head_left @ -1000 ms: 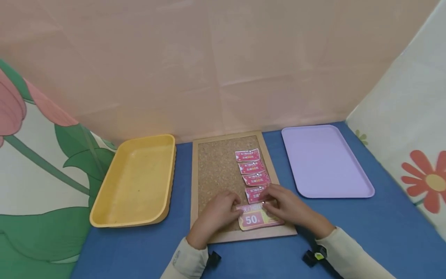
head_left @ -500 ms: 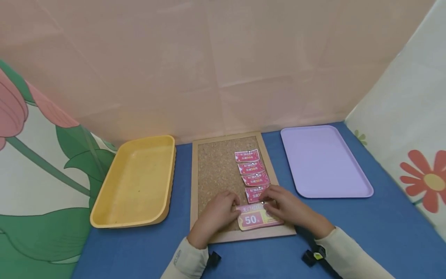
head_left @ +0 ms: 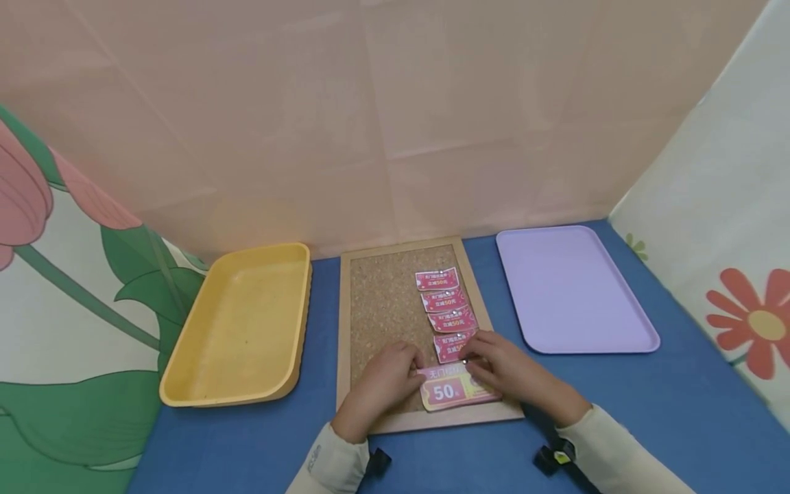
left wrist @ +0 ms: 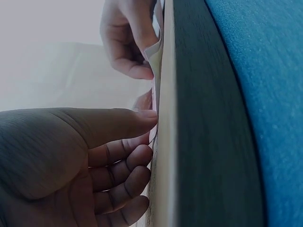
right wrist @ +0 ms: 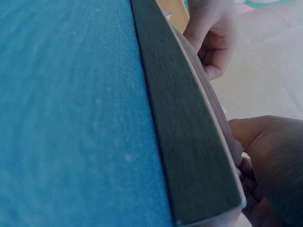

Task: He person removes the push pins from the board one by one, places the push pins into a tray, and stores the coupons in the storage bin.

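A larger pink and yellow coupon marked 50 lies at the lower right of a wood-framed cork board. My left hand holds the coupon's upper left corner between thumb and fingers. At the coupon's top edge, my right hand pinches a small pin, mostly hidden by the fingertips. Above it, several red coupons run up the board in a column, small pins at their top edges. In the left wrist view, the thumb presses the paper and one coupon edge curls up.
To the left of the board stands a deep yellow tray. A flat lilac tray lies on the right. Both rest on a blue cloth, with a pinkish-beige backdrop behind.
Both hands stay in place at the coupon, with only slight finger movement at the pin. The whole head view has shifted slightly.
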Action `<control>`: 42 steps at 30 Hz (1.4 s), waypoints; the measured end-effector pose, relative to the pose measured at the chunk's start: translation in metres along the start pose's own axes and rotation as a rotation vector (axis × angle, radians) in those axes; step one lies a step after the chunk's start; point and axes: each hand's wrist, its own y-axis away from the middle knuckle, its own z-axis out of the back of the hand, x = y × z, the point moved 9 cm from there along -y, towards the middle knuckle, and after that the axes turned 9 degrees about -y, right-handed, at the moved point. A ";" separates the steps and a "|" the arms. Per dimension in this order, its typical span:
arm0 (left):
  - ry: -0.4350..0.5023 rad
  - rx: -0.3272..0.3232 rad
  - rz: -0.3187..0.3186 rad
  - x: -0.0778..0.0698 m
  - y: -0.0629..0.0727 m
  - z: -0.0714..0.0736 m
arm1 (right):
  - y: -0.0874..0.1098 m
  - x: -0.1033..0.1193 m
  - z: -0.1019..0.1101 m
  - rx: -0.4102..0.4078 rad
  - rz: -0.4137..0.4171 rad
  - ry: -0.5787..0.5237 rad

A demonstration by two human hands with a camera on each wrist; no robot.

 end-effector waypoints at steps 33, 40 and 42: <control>0.016 -0.012 -0.021 0.003 -0.003 -0.005 | -0.001 -0.003 -0.001 -0.024 -0.037 -0.036; 0.027 -0.015 -0.018 0.002 -0.003 -0.003 | 0.000 0.000 0.000 -0.043 -0.005 -0.043; 0.028 -0.017 -0.018 0.001 -0.003 -0.003 | 0.000 0.001 0.001 -0.050 0.012 -0.042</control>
